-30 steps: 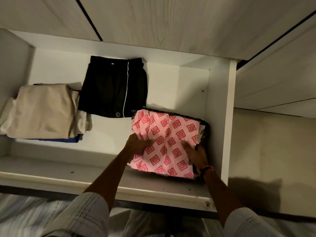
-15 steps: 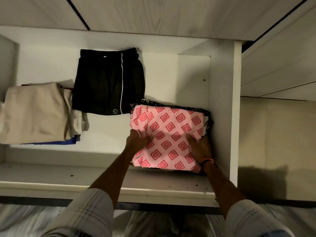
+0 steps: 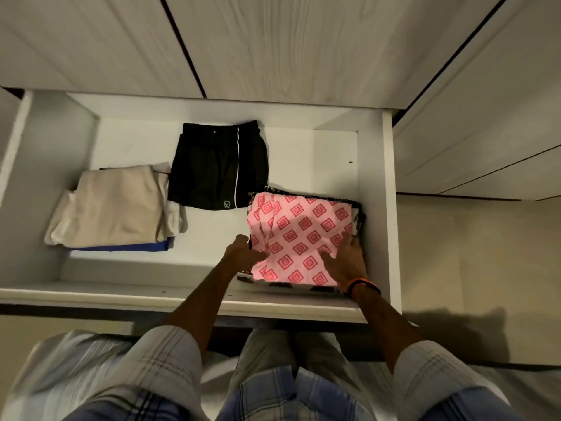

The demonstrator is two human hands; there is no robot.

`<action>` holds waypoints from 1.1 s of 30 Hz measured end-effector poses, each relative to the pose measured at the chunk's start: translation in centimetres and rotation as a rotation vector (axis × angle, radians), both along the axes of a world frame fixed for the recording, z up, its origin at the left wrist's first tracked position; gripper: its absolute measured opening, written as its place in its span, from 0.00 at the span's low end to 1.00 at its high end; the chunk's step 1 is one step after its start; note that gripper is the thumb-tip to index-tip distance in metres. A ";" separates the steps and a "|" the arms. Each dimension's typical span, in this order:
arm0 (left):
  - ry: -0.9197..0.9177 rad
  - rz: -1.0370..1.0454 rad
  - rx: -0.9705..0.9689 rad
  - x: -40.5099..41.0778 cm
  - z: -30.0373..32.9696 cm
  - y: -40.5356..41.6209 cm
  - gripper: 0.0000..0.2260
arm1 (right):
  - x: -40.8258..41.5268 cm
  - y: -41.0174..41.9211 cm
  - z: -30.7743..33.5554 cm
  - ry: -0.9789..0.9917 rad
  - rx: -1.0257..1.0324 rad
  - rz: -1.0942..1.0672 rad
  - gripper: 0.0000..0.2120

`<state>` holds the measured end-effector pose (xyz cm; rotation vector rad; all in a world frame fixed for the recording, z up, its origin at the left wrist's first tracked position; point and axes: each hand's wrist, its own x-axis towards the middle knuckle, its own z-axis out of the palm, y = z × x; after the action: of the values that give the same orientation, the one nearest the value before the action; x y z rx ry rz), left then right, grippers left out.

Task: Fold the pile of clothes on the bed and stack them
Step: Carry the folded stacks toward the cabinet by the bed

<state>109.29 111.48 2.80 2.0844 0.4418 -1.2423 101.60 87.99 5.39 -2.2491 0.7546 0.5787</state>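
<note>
Right now the folded pink cloth (image 3: 299, 238) with red squares sits on top of a small stack in the right corner of the white shelf (image 3: 212, 302). The left hand (image 3: 244, 253) pinches its near left edge with curled fingers. The right hand (image 3: 343, 259) lies on its right side, fingers fairly straight, pressing down. The stack's dark patterned cloth (image 3: 359, 218) peeks out underneath, close to the shelf's side wall.

If the hands pull away fast, I think the top fold could flop open, because soft cloth slips. A hard push might bunch the stack against the wall. The black shorts (image 3: 217, 168) lie just behind and could get bumped. The beige pile (image 3: 112, 205) on the left is far enough to be safe.
</note>
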 end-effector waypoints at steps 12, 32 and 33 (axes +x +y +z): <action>-0.209 -0.136 0.149 -4.7 8.0 6.1 0.33 | -2.4 7.3 6.0 -0.104 -0.045 0.373 0.32; -0.406 -0.487 0.161 -7.8 9.5 18.6 0.25 | -6.2 21.3 6.5 -0.167 -0.157 0.507 0.23; -0.415 -0.506 0.168 -8.2 9.3 18.6 0.25 | -6.6 21.4 6.4 -0.176 -0.174 0.523 0.22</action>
<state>101.10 130.12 12.13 2.6190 -0.1903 -1.0099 94.96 109.38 11.79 -2.6329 0.1223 0.5570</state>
